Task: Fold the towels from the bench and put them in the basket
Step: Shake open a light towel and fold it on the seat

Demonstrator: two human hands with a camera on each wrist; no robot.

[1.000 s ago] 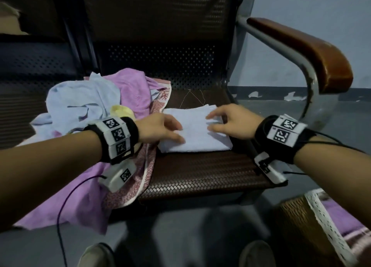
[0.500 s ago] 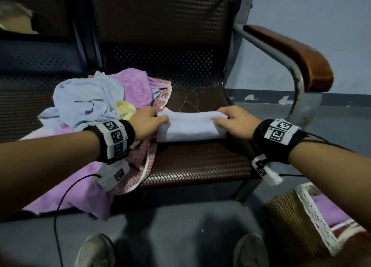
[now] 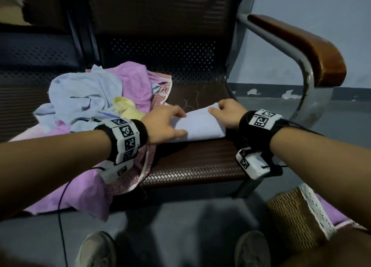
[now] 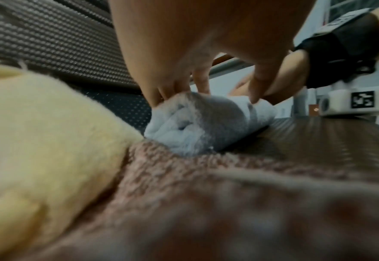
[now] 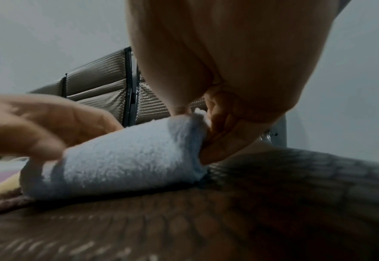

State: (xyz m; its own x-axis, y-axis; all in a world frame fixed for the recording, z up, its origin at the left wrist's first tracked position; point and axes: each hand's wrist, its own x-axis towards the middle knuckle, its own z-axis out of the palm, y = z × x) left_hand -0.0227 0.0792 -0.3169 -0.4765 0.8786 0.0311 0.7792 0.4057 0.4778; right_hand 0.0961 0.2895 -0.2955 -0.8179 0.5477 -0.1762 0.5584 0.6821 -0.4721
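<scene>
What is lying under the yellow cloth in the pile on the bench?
The yellow cloth rests on a pink patterned towel and beside a light blue towel. Whatever lies deeper is covered.

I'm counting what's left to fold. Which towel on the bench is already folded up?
The pale blue towel held between the left hand and right hand: a compact bundle on the bare seat. The others lie crumpled in the pile to its left.

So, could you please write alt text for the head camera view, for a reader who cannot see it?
Two hands, left hand and right hand, grip the ends of a folded pale blue towel on a brown woven bench seat. A heap of unfolded towels lies to the left; a wicker basket stands on the floor at lower right.
</scene>
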